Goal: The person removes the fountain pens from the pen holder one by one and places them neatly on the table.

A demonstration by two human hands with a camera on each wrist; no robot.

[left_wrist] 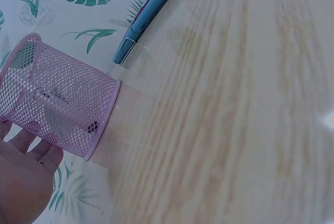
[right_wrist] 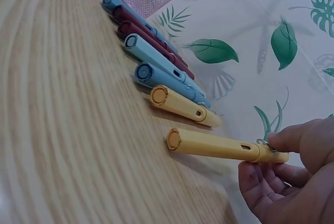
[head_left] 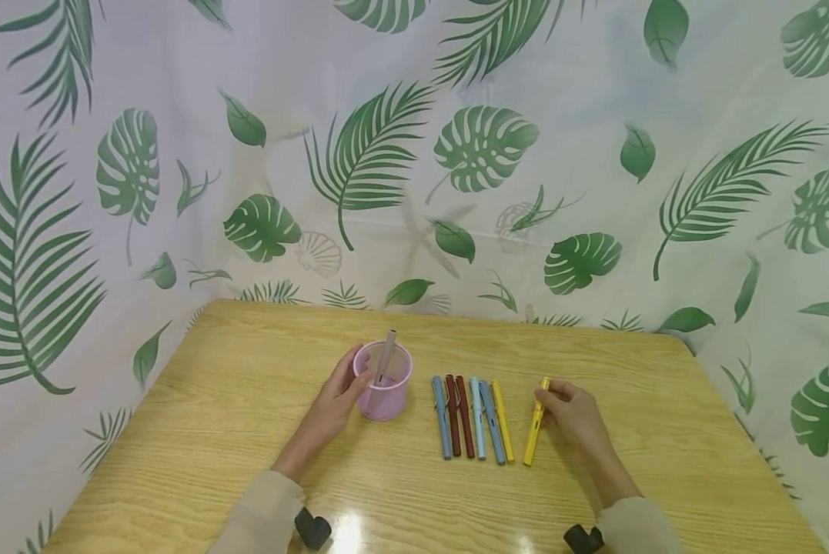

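My left hand (head_left: 331, 409) grips a pink mesh pen holder (head_left: 386, 406) on its left side, the thumb at the rim. The holder stands upright on the table, and one pale pinkish pen (head_left: 387, 354) leans inside it. At the right, my right hand (head_left: 576, 412) pinches a yellow pen (right_wrist: 219, 147) by its cap end, near the clip. That pen's other end points toward the table's front edge, close over the wood. Just left of it lies a second yellow pen (head_left: 503, 423), the last in a row of pens.
Between the hands the row also has a blue pen (head_left: 442, 419), two dark red pens (head_left: 459, 419), a light blue pen (head_left: 479, 422) and another blue pen (head_left: 493, 425). The wooden table (head_left: 213, 431) meets a leaf-patterned cloth (head_left: 386, 254) at the back and sides.
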